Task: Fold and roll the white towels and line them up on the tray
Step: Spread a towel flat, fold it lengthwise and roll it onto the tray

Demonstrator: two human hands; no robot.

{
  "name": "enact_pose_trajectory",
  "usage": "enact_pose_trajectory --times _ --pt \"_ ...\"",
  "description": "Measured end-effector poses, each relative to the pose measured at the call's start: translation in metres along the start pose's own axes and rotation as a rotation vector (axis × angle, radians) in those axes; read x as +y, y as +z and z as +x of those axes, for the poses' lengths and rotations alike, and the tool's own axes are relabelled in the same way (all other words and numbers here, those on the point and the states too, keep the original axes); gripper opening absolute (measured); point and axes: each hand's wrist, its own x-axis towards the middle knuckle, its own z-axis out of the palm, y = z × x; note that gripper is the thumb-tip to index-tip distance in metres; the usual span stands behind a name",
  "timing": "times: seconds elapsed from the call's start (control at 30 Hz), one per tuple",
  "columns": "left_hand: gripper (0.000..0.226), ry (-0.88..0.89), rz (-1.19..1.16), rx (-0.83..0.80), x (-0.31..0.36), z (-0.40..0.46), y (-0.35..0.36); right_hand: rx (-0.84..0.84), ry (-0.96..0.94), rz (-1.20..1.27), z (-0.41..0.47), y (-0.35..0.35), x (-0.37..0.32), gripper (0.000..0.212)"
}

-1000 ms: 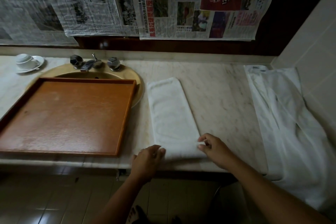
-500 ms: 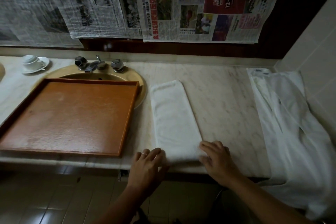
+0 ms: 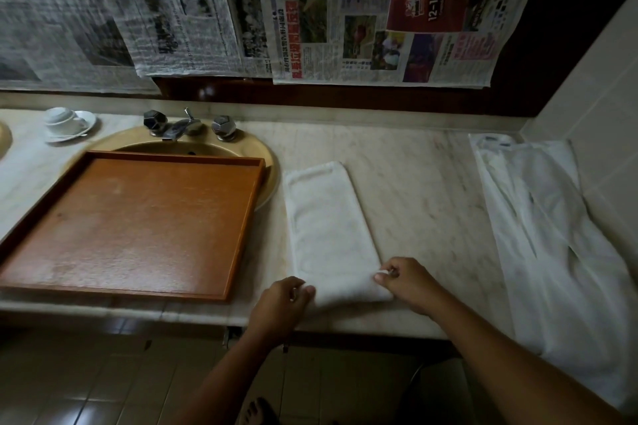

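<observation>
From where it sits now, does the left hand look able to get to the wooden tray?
Probably yes. The left hand grips the near end of the folded towel, right beside the wooden tray, whose near right corner lies close by with nothing between them; it would have to release its grip first.

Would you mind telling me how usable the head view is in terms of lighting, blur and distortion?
Head view: dim and warm-tinted, the wall above the counter almost black; wide-angle bending curves the counter edge and tray; the folded towel stays readable; the left hand is slightly motion-blurred, the right hand sharper.
</observation>
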Motion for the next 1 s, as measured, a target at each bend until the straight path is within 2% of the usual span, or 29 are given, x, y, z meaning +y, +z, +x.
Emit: enact_pose_trajectory --times 0.07,0.13,0.23,0.3,0.37,0.43,0.5,0.6,0.67,0.9,1.0 --pt "0.031 -0.023 -0.011 0.039 0.003 0.001 0.0 0.055 0.029 -0.07 0.004 0.001 -0.003 0.024" --pt "0.024 0.044 0.051 0.153 0.005 -0.001 0.004 0.151 -0.019 -0.197 0.001 0.003 -0.005 0.024" --pt "0.006 0.296 0.291 0.297 0.001 -0.005 0.013 0.326 -0.291 -0.383 -0.013 0.013 -0.002 0.015" --pt "0.011 0.403 0.407 0.325 -0.004 -0.011 0.015 0.409 -0.461 -0.45 -0.021 0.023 0.015 0.008" --pt "0.025 0.445 0.435 0.303 -0.007 -0.018 0.014 0.383 -0.513 -0.396 -0.028 0.027 0.031 0.025" --pt "0.033 0.455 0.435 0.269 -0.011 -0.025 0.014 0.283 -0.447 -0.271 -0.034 0.027 0.039 0.036" --pt "0.035 0.387 0.304 0.205 -0.008 -0.032 0.014 0.187 -0.342 -0.156 -0.037 0.026 0.044 0.041" --pt "0.038 0.136 0.017 0.126 -0.005 -0.031 0.014 0.117 -0.211 0.027 -0.036 0.021 0.036 0.028" --pt "0.039 0.081 -0.017 0.072 -0.008 -0.023 0.013 0.074 -0.183 0.086 -0.031 0.016 0.027 0.022" --pt "0.037 0.006 -0.013 0.03 0.0 0.008 -0.001 0.004 -0.02 0.107 -0.011 0.002 0.005 0.021" --pt "0.031 0.004 0.074 0.1 0.01 0.01 -0.009 0.116 -0.007 -0.019 -0.009 0.005 0.004 0.02"
